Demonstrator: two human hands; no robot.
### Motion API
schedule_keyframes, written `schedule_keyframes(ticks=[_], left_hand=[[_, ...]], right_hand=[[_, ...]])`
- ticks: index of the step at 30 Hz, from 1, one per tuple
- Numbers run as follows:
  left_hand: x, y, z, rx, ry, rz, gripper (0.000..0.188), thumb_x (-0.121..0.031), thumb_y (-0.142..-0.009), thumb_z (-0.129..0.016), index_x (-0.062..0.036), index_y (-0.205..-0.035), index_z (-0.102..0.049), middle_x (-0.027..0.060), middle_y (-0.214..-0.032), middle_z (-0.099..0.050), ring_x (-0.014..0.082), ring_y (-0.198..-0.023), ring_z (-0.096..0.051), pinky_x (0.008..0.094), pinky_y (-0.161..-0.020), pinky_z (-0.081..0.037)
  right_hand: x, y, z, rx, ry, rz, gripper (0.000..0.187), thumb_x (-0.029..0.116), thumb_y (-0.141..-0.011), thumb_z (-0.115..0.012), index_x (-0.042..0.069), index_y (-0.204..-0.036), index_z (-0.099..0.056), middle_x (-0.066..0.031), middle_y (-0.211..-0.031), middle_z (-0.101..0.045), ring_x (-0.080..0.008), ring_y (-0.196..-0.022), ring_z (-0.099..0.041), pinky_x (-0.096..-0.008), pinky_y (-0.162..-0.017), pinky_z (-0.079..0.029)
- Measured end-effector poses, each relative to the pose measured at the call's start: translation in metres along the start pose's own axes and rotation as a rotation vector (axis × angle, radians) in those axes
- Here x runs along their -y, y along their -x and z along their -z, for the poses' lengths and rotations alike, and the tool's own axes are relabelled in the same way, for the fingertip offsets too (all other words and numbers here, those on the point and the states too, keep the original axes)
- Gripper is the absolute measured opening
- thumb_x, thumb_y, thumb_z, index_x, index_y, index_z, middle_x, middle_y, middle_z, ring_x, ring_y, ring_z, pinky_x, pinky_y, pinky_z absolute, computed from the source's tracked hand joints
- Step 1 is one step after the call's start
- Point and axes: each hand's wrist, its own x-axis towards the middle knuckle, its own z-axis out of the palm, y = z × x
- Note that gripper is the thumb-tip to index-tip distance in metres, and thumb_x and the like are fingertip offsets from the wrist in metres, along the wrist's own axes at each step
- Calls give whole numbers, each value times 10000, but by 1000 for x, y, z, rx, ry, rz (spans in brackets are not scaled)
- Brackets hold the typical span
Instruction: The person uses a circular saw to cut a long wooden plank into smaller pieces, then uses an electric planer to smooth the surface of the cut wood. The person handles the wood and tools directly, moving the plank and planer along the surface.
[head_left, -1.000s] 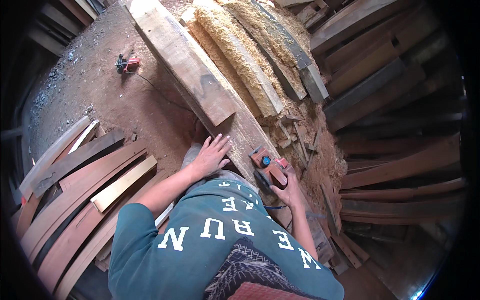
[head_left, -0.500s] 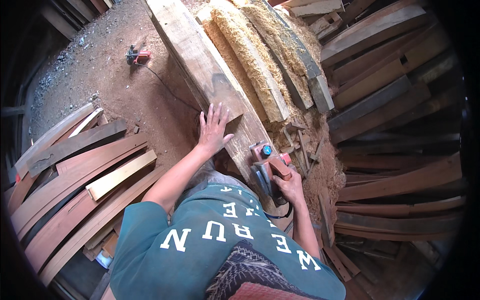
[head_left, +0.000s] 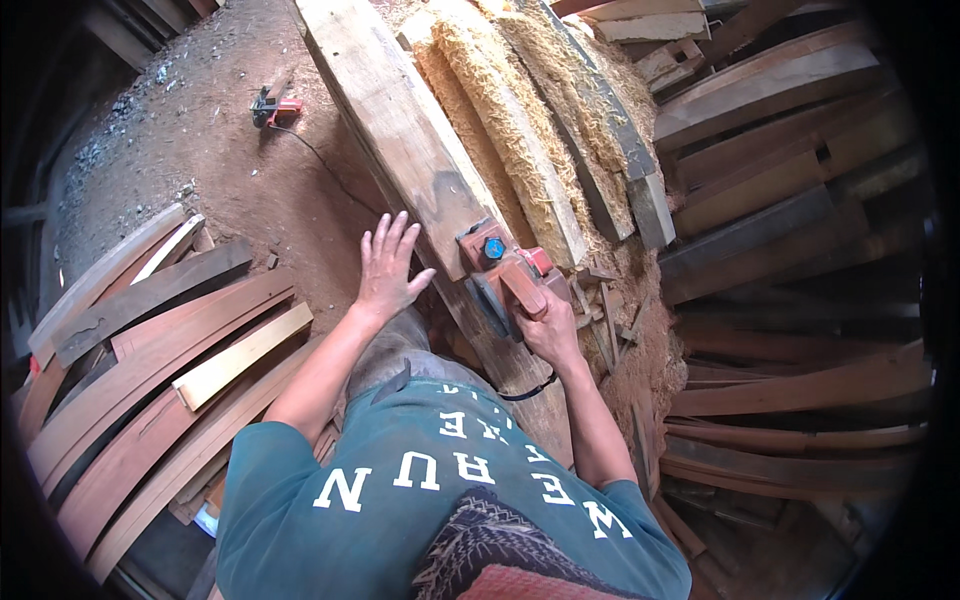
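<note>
My right hand [head_left: 549, 326] is wrapped round the rear handle of a red electric planer [head_left: 508, 272] with a blue knob. The planer rests at the near end of a thick, pale wooden board [head_left: 403, 135], which lies on a longer wooden beam [head_left: 528, 372]. A dark cord runs from the tool beside my right forearm. My left hand [head_left: 388, 272] is open with fingers spread, just left of the board's edge and apart from the planer.
Shavings cover several timbers [head_left: 548, 190] right of the board. Curved planks [head_left: 180, 350] are stacked at the left, and more boards [head_left: 780, 240] at the right. A second red power tool [head_left: 276, 110] sits on the dusty floor, its cord trailing toward the beam.
My right hand has pushed the planer forward and left, from the lower beam onto the board's near end. My left hand has lifted off the board and moved left.
</note>
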Motion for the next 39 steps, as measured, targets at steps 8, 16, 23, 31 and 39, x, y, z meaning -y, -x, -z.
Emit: schedule_keyframes(ticks=[8,16,23,31,39], left_hand=[[77,38,-11,104,129,354,754,-204,-900,-782,-44,-1568,-473,237,-1688,-379,439,-1573,-335,581,-1279,-296],[150,24,-20,666,307,624,665,-285,-936,-756,-2,-1505,-563,278,-1580,-531,410,-1496,-484,458,-1252,-390],[267,31,-22,418,485,961,599,-279,-942,-735,21,-1448,-619,277,-1403,-683,395,-1341,-647,451,-1163,-486],[313,41,-24,333,608,1150,605,-261,-976,-722,27,-1487,-574,240,-1413,-692,341,-1317,-672,431,-1147,-502],[286,-97,28,61,665,816,533,-199,-1014,-707,37,-1477,-589,267,-1433,-677,339,-1342,-661,434,-1166,-493]], right_hand=[[46,-92,-23,19,77,84,229,94,-872,-759,-11,-1073,-726,-208,-954,-773,-272,-911,-776,-390,-855,-589],[161,-235,-70,-5,91,126,274,149,-848,-751,-7,-1072,-726,-314,-1000,-736,-498,-1047,-717,-515,-878,-575],[257,-396,-125,79,164,167,316,244,-910,-682,-5,-1096,-738,-310,-1003,-749,-480,-1014,-743,-518,-867,-583],[354,-597,-204,-37,250,510,336,302,-1022,-589,11,-1062,-752,-219,-893,-779,-352,-857,-776,-446,-791,-621],[335,-601,-207,141,224,386,252,193,-977,-632,120,-1164,-783,-138,-853,-771,-244,-810,-753,-410,-719,-608]])
